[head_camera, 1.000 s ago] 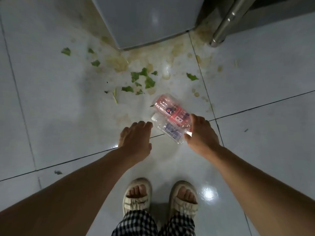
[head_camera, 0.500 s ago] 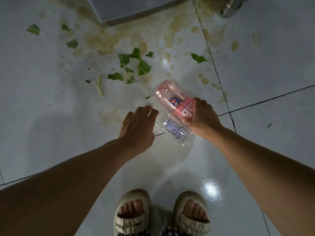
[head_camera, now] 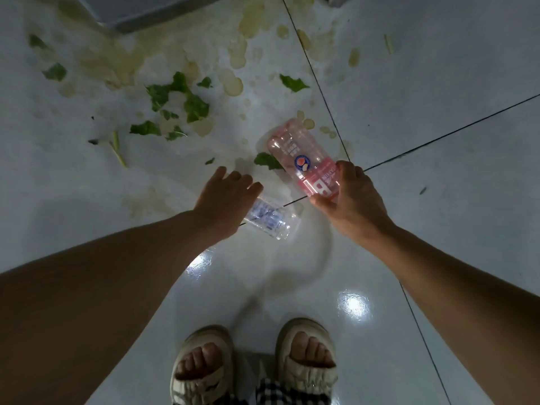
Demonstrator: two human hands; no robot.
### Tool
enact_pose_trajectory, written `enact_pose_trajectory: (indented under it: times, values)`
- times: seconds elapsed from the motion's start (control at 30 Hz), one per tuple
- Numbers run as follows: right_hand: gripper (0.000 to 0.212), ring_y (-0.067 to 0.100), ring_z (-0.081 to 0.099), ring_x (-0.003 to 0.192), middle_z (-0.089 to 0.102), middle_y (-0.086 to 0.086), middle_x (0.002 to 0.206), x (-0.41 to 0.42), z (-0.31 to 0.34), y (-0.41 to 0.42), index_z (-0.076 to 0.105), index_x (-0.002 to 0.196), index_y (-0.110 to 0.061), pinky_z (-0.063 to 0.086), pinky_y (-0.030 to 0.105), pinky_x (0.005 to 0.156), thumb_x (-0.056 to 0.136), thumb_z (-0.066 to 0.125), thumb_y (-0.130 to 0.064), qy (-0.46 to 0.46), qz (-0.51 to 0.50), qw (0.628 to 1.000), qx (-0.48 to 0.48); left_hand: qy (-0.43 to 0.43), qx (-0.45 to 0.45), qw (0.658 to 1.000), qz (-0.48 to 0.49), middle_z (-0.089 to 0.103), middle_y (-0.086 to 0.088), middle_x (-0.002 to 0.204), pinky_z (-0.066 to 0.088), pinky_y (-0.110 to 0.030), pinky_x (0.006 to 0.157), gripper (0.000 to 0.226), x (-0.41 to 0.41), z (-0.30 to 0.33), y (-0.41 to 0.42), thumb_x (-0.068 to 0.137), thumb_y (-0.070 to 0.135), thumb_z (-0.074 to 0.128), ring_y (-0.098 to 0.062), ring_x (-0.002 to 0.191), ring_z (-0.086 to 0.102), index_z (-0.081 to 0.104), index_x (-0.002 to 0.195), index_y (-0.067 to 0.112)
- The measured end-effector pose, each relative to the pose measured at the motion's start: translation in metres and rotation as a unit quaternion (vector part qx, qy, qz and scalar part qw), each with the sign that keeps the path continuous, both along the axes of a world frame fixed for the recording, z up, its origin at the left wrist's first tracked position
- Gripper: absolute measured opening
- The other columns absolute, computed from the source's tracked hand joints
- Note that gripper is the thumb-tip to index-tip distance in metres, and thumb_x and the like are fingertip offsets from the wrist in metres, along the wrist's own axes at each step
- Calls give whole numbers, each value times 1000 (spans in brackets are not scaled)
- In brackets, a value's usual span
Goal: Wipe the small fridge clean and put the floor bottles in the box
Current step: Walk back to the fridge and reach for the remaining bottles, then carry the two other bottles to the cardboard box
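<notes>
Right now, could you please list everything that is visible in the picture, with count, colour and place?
pink bottle: one, pink label, on its side beyond the hands, gripped by the right hand
clear bottle: one, transparent with bluish label, on its side near the middle, under the left hand
leaf scraps: several, green, scattered over the far floor
spill stains: many, yellowish, far floor before the fridge
fridge: one, grey, top edge
floor: white glossy tiles, dark joints
sandals: two, beige, bottom centre
left hand: one, on the clear bottle
right hand: one, holding the pink bottle
</notes>
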State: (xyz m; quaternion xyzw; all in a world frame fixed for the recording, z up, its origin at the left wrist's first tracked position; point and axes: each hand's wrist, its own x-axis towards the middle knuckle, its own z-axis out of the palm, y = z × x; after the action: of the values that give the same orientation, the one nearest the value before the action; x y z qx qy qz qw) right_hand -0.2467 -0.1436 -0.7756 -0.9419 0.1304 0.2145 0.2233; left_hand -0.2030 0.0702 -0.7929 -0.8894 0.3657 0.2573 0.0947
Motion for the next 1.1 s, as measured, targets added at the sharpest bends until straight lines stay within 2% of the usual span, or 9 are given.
enact_pose_trajectory:
  times: [0.13,0.23,0.33,0.43,0.6,0.8,0.93,1.03,1.1]
  values:
    - [64,29,53,105,53,14,119,-8,14,-3,40,127,-7,52,40,84,81,69,-41,22,-13,1000,-8,23,-7,999,46,61,-5,111,44,-33,88,53,-1,20,0,74,29,72,-22,98,58,47,118,13]
    - [66,28,52,106,52,15,120,-12,42,-3,39,128,-6,48,35,80,81,69,-42,31,-17,999,-18,36,9,998,54,59,-3,111,45,-32,83,56,3,54,5,72,37,72,-21,100,56,48,118,15]
    - [69,28,53,106,51,14,120,-9,86,-3,38,129,-7,49,35,79,80,69,-43,29,-20,999,-23,30,20,997,64,58,-3,111,45,-32,79,55,12,104,11,72,36,72,-20,100,55,51,118,15]
    - [68,27,53,104,52,14,119,-4,139,-3,38,128,-7,50,36,79,80,69,-44,23,-13,999,-27,22,25,996,77,58,-2,109,44,-30,74,55,19,163,14,72,36,71,-19,97,55,50,119,15]
    - [63,27,52,104,52,12,115,8,243,-4,39,125,-9,52,38,78,80,69,-43,21,2,999,-33,12,26,994,102,60,1,107,47,-32,77,56,27,271,13,71,36,71,-18,97,57,47,118,18]
    - [58,24,51,102,52,8,112,23,380,-6,41,121,-12,42,30,70,80,68,-43,8,43,996,-73,-16,18,991,131,59,3,108,46,-31,77,55,35,402,18,73,34,69,-16,99,55,46,121,22]
    - [57,22,52,103,52,7,114,16,473,-9,42,121,-13,51,35,78,80,68,-41,-12,23,997,-79,-48,1,990,131,59,4,109,48,-30,79,56,33,491,24,72,36,68,-15,101,55,47,123,25]
    - [57,23,50,106,51,6,116,-4,538,-12,41,122,-13,45,32,76,80,67,-41,-29,-8,996,-86,-60,-10,991,120,60,5,109,47,-31,79,57,26,555,25,70,42,68,-15,102,55,49,121,26]
    - [58,24,50,106,51,6,116,-24,576,-18,41,123,-13,44,31,75,80,66,-41,-40,-28,994,-95,-69,-21,993,96,62,5,103,49,-30,76,54,19,593,20,68,44,70,-15,96,58,53,115,26]
